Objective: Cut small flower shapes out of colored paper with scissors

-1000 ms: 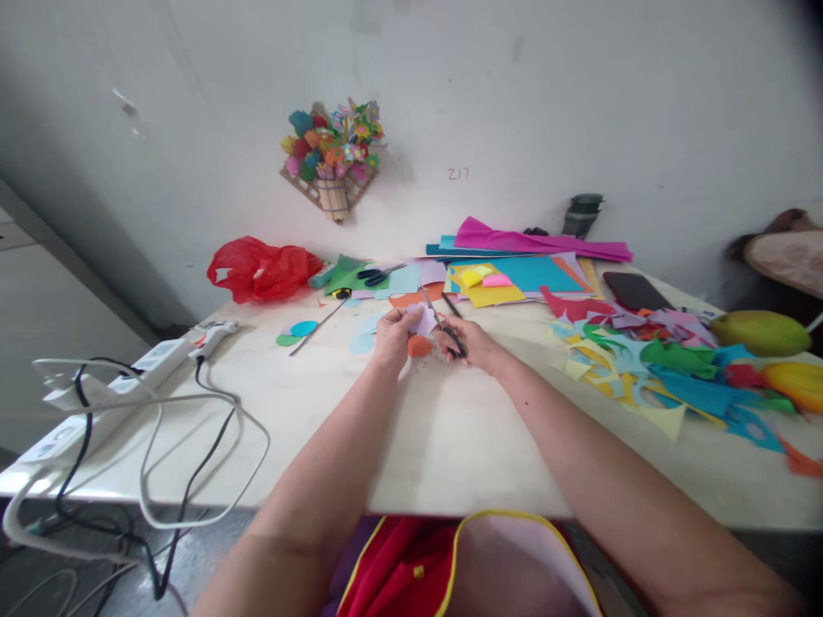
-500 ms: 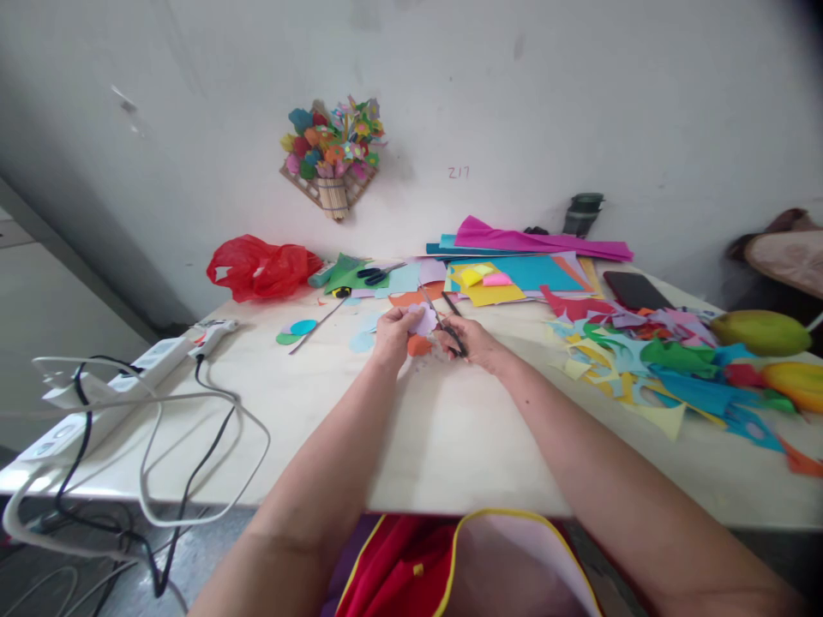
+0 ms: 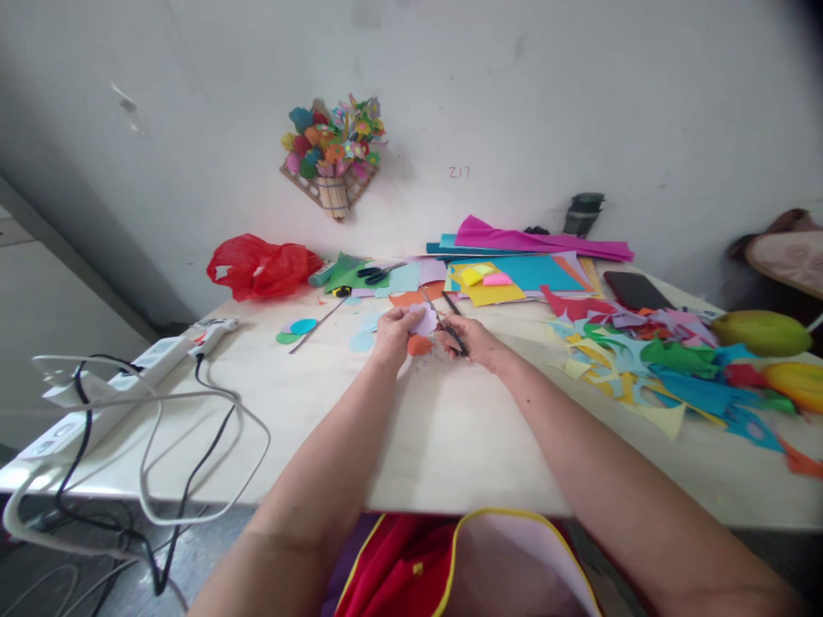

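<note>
My left hand [image 3: 393, 334] pinches a small lilac piece of paper [image 3: 423, 320] with a scalloped edge. My right hand [image 3: 474, 340] is closed round the dark handles of a pair of scissors [image 3: 453, 334], whose blades point away from me beside the paper's right edge. Just below the hands an orange paper piece [image 3: 420, 345] lies on the table, with tiny scraps around it. Pale blue paper circles [image 3: 363, 341] rest to the left of my left hand. Further left are a blue paper circle [image 3: 303, 326] and a green one [image 3: 286, 338].
Coloured paper scraps [image 3: 681, 360] cover the table's right side, near a phone [image 3: 636, 290] and mangoes [image 3: 762, 332]. Paper sheets [image 3: 546, 274] and a second pair of scissors [image 3: 379, 273] lie at the back. A red plastic bag [image 3: 261, 267] and a power strip [image 3: 116, 398] with cables are left.
Almost nothing differs. The lilac paper has shifted or turned very slightly in my left hand, while both hands and the scissors stay in the same place.
</note>
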### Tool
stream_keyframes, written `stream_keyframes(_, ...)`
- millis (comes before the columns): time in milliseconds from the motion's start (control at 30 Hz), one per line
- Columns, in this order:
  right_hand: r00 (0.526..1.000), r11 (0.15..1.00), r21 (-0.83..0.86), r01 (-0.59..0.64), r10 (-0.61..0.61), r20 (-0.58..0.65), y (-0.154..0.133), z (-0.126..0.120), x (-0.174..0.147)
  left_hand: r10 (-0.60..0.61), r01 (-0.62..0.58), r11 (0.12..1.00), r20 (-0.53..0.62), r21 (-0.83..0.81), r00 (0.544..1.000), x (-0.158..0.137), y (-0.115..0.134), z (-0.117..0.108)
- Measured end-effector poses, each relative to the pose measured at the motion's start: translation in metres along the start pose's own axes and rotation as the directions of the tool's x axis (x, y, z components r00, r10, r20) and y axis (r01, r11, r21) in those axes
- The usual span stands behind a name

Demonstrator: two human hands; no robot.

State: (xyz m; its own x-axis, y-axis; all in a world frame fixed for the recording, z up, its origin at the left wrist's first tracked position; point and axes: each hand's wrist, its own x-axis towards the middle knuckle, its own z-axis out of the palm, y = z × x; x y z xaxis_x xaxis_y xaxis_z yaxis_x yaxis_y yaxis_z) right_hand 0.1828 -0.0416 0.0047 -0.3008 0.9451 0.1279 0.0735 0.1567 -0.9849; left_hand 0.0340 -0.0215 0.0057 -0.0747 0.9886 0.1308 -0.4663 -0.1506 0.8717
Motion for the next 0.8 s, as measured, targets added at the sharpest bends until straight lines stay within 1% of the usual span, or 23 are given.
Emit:
stream_keyframes(267, 0.999, 0.998, 0.043, 0.043, -0.043, 0.020, 0.012, -0.003, 0.006, -0.001, 0.001, 1.000, 0.004, -0.002, 1.000, 0.001, 0.000, -0.001)
stream_keyframes(367, 0.999, 0.998, 0.043, 0.039, -0.040, 0.024, 0.009, -0.002, 0.004, -0.008, 0.008, 1.000, 0.000, -0.009, 1.000, 0.001, 0.000, -0.001)
stream_keyframes(567, 0.999, 1.000, -0.022, 0.001, 0.000, 0.038, -0.002, -0.001, -0.003, -0.019, 0.019, 1.000, -0.030, -0.023, 0.999, 0.001, 0.000, 0.000)
stream_keyframes(667, 0.999, 1.000, -0.016, 0.003, -0.003, 0.041, -0.003, -0.001, -0.003, -0.023, 0.023, 1.000, -0.027, -0.017, 0.999, 0.001, 0.000, 0.000)
stream_keyframes(800, 0.999, 1.000, 0.021, 0.019, -0.020, 0.042, 0.002, -0.002, 0.001, -0.019, 0.019, 1.000, -0.025, -0.001, 0.999, 0.001, 0.000, 0.000)
